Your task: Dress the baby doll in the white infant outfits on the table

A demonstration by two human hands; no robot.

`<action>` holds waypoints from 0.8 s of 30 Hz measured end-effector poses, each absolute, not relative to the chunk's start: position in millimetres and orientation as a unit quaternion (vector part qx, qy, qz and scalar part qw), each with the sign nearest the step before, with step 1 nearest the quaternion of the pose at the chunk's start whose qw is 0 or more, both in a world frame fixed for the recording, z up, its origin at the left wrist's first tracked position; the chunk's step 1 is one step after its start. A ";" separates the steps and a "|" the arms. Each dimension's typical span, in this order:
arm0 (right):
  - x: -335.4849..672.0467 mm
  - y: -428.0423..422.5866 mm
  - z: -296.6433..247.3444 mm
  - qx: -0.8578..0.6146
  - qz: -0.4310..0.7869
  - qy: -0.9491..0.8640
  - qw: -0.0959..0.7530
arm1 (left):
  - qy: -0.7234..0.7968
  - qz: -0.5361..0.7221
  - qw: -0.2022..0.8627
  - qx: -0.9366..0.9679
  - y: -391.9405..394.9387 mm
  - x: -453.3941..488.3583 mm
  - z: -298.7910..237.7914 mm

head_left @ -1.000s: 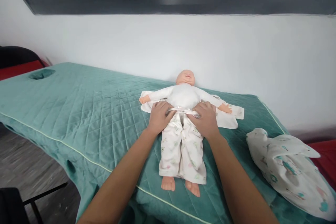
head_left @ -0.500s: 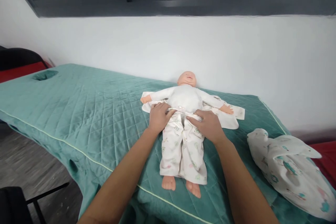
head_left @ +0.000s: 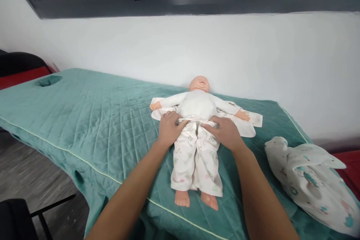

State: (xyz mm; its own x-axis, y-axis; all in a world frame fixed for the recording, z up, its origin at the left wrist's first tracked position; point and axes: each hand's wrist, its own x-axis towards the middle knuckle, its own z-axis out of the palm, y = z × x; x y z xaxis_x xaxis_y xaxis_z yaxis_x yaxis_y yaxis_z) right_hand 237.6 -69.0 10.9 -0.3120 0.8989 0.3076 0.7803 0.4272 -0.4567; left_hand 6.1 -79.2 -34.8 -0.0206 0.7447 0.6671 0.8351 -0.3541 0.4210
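Observation:
A baby doll (head_left: 199, 103) lies on its back, its head by the wall and its bare feet toward me. White printed trousers (head_left: 208, 163) cover its legs up to the waist. My left hand (head_left: 170, 127) pinches the waistband at one side, thumb on top. At the other side my right hand (head_left: 225, 131) grips the same waistband between thumb and fingers. Under the doll's spread arms lies an opened white printed shirt (head_left: 245, 129). The trunk and arms look white, and the doll's back is hidden.
The doll rests on a green quilted bed cover (head_left: 112, 120) with a face hole (head_left: 49, 80) at the far left. A bundled white printed cloth (head_left: 309, 183) sits at the right. A black chair (head_left: 17, 219) stands at lower left, and a white wall (head_left: 253, 52) runs behind.
Both hands keep hold of the trouser waistband and have barely moved. The doll's feet show slightly more below the trouser legs. The camera view has shifted a little.

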 end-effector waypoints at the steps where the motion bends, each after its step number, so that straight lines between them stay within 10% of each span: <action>1: 237.5 -68.9 10.5 -0.526 0.112 -0.801 0.264 | -0.565 -0.439 0.046 -0.697 -83.2 6.6 -34.8; 24: 238.5 -82.9 -2.8 -0.617 0.057 -0.743 0.253 | -0.576 -0.455 -0.125 -0.667 -103.1 8.3 -31.1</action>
